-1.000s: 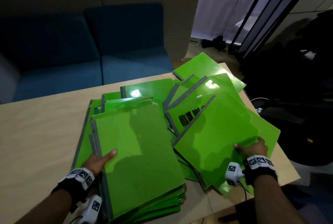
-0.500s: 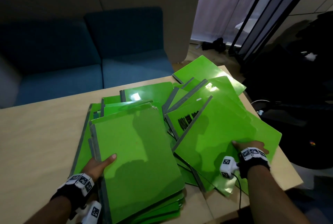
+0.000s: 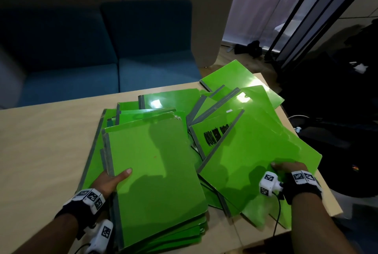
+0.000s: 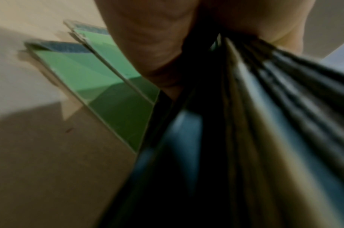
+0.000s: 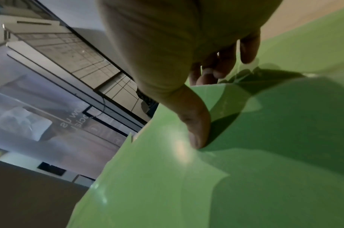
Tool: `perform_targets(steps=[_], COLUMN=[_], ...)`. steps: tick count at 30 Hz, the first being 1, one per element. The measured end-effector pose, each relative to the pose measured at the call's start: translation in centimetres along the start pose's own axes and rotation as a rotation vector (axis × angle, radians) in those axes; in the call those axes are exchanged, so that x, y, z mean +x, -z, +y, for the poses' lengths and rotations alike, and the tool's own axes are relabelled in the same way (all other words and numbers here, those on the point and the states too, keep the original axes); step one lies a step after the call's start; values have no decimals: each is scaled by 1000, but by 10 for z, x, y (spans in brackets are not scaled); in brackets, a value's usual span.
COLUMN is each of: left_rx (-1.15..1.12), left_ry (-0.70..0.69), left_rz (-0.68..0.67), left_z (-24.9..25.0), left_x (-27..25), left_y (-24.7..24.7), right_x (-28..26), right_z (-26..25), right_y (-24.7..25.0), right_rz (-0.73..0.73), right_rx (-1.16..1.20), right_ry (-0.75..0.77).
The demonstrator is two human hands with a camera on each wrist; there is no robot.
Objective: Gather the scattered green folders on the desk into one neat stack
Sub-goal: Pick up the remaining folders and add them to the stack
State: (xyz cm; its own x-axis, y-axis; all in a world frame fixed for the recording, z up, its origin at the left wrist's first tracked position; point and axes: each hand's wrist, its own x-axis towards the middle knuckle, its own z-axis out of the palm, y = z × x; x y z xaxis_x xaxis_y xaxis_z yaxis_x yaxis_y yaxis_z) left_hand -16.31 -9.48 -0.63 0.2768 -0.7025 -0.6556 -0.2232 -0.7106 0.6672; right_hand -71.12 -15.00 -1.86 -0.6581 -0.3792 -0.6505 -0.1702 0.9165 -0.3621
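Left hand (image 3: 108, 180) gripping the near stack of green folders (image 3: 155, 174) by its spine; right hand (image 3: 290, 168) pinching a loose green folder (image 3: 251, 159) among those fanned across the desk (image 3: 47, 141).

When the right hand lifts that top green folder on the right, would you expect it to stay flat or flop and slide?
The top folder will likely flex: its cover already dimples under the right hand. Its glossy surface shows glare, so it may slip over the folders below. It looks thin, probably light.
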Motion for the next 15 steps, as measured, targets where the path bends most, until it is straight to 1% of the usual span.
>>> perform_targets(steps=[2, 4, 5, 7, 8, 9, 10, 12, 14, 15], left_rx=[-14, -36, -44, -37, -40, -35, -39, -43, -53, -47], left_ry=[19, 24, 25, 24, 19, 18, 11, 5, 3, 7], left_rz=[-3, -14, -17, -18, -15, -16, -15, -16, -19, -20], left_z=[-4, -7, -8, -7, -7, -5, -5, -5, -5, -5], left_x=[4, 6, 8, 7, 7, 6, 6, 6, 5, 4], left_y=[1, 2, 2, 1, 1, 0, 0, 0, 1, 1], right_x=[-1, -3, -9, -26, -35, -42, -47, -53, -59, -57], right_z=[-15, -32, -42, -63, -74, -84, -91, -99, -101, -99], right_y=[9, 16, 19, 20, 17, 12, 5, -13, -27, -34], right_rz=[42, 151, 200, 279, 294, 276, 219, 96, 52, 35], right_rx=[33, 172, 193, 144, 101, 82, 81, 31, -139, -267], right_ry=[98, 240, 315, 448, 513, 568, 591, 596, 617, 614])
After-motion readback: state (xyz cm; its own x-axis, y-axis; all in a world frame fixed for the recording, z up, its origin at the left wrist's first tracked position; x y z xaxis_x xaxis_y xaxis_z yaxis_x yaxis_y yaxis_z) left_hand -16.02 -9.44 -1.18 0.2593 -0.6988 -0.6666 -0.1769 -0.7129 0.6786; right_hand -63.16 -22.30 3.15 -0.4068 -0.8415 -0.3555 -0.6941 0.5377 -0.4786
